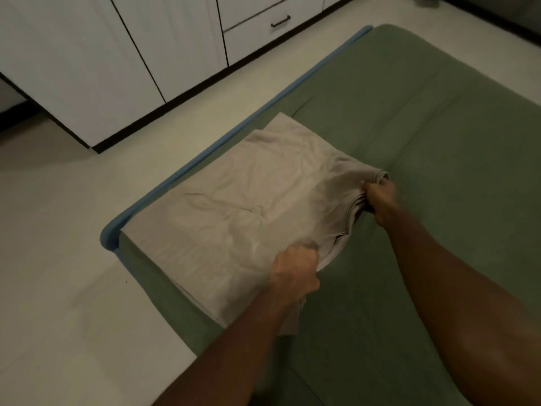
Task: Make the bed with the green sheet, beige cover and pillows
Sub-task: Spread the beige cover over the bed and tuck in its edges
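**Base:** Grip state, both hands?

**Operator:** Both are closed on cloth. On my feed the left hand (pixel 294 271) is fisted, knuckles up, with a bunch of the beige cover (pixel 234 206) gathered in it toward the near end of the cover's right edge. The right hand (pixel 380 200) is curled round the far end of that same edge, where I can see several stacked layers pinched together.

**Base:** Cover's condition?

**Operator:** Folded into a thick, wrinkled rectangle. The stretch between the two hands curves inward and shows layered folds. I can't tell whether it is lifted off the surface. The rest lies flat.

**Base:** Where does it lie?

**Operator:** At the near-left corner of the mattress (pixel 205 159), with its long side just beside the left edge. It rests on the green sheet (pixel 409 142), which covers all of the mattress top I can see. A blue rim shows along the left edge and round that corner. The sheet has a few long creases running away from me.

**Base:** Surroundings?

**Operator:** Pale floor (pixel 58 230) left of the mattress. Beyond it, white cabinets (pixel 87 68) on a dark plinth, and a drawer (pixel 257 39) with a dark handle (pixel 280 21).
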